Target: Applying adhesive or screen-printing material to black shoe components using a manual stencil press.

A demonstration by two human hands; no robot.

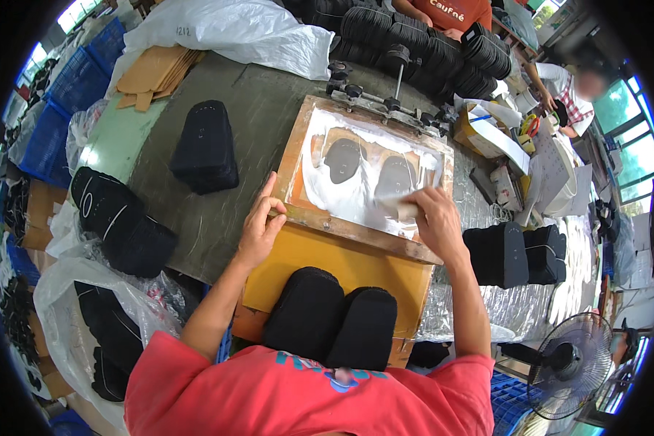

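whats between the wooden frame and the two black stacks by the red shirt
In the head view, a flat yellow panel shows between the lower edge of the wooden frame and the two black stacks.

Left forearm (214, 305) and right forearm (469, 305) extended across the near edge of the worktop (265, 109), left hand (260, 224) with index finger straight, thumb apart, right hand (437, 219) angled inward, fingers closed in a grip.
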